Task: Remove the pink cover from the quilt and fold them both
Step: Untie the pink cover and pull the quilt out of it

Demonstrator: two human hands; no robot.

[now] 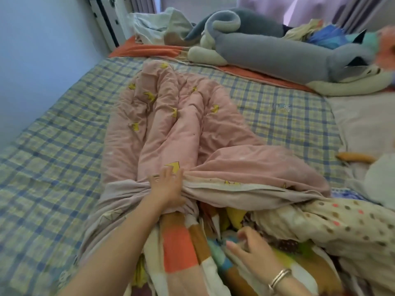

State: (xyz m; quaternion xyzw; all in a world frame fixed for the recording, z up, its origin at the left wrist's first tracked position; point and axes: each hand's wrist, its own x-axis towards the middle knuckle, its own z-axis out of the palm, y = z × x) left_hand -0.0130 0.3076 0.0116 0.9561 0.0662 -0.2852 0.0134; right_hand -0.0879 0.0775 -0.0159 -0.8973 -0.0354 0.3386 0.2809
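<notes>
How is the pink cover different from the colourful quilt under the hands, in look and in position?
The pink cover is plain pink with small yellow crowns; the quilt has big blocks of orange, brown, white and green. The cover stretches away across the checked bed sheet; the quilt is bunched at the near edge. The left hand grips the cover's gathered opening; the right hand rests on the quilt. Both are crumpled, not yet folded.

The left arm stretches forward, bare to the elbow, its left hand (167,186) palm down with fingers (171,170) curled into bunched cloth. The right hand (249,245) sits lower and nearer the body, fingers bent and pressing into fabric, a silver bangle (279,278) on its wrist.
</notes>
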